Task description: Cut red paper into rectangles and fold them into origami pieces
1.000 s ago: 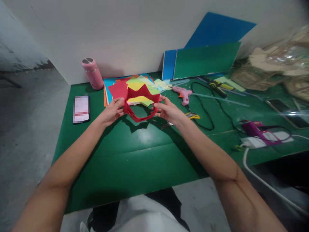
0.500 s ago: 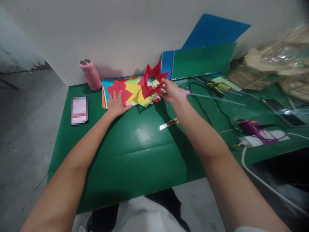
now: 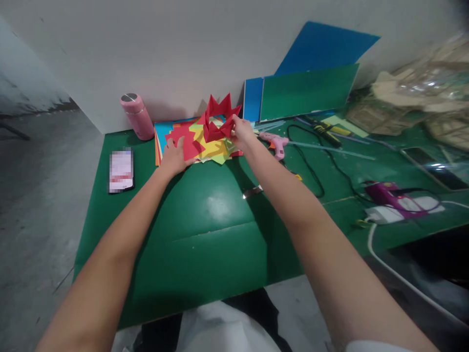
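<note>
My right hand (image 3: 242, 133) pinches the right side of a red folded-paper ring with pointed tips (image 3: 219, 122), held above the coloured papers at the back of the table. With fingers spread, my left hand (image 3: 173, 155) rests on a flat red zigzag-edged paper (image 3: 187, 139). Beside it lies a yellow zigzag-edged paper (image 3: 210, 148), with a light green one (image 3: 222, 159) showing at its edge. Several coloured sheets (image 3: 159, 131) are stacked beneath them. To the right of my right hand lies a pink glue gun (image 3: 276, 142); a utility knife (image 3: 252, 191) is partly hidden under my forearm.
A pink bottle (image 3: 138, 117) and a phone (image 3: 121, 170) stand and lie at the left. Green and blue boards (image 3: 309, 93) lean on the wall. Pliers (image 3: 325, 133), cables, a white power strip (image 3: 388, 214), another phone (image 3: 436, 168) and cardboard pieces (image 3: 381, 112) occupy the right.
My right hand has carried the red paper ring leftward and slightly up. The glue gun has come into fuller view. My left hand stays on the red paper, its fingers slightly more bent.
</note>
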{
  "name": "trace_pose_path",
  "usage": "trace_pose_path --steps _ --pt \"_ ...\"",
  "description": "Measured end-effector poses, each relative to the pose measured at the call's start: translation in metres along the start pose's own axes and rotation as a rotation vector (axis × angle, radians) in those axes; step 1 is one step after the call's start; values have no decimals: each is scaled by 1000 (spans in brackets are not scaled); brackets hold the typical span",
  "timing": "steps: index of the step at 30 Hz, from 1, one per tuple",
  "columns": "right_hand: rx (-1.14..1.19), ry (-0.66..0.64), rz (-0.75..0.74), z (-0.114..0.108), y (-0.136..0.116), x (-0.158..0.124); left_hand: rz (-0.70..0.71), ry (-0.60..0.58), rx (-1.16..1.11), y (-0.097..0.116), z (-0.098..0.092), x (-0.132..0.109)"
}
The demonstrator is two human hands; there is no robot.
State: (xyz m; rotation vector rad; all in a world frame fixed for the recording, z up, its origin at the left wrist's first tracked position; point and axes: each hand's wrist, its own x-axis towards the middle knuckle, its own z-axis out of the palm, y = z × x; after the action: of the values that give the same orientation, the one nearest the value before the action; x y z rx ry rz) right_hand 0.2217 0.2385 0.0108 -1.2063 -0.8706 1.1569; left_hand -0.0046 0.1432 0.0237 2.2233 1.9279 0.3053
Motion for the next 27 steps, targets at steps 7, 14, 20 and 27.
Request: trace_pose_path --steps 7,14,20,27 --pt "113 60 125 2 -10 -19 70 -96 29 -23 -21 2" --pt "133 47 149 0 -10 -25 -149 43 -70 -6 -24 10" --pt "14 -27 70 -4 -1 -22 -194 28 88 27 -1 22" --pt "73 5 130 -7 0 -27 -222 32 15 32 8 27"
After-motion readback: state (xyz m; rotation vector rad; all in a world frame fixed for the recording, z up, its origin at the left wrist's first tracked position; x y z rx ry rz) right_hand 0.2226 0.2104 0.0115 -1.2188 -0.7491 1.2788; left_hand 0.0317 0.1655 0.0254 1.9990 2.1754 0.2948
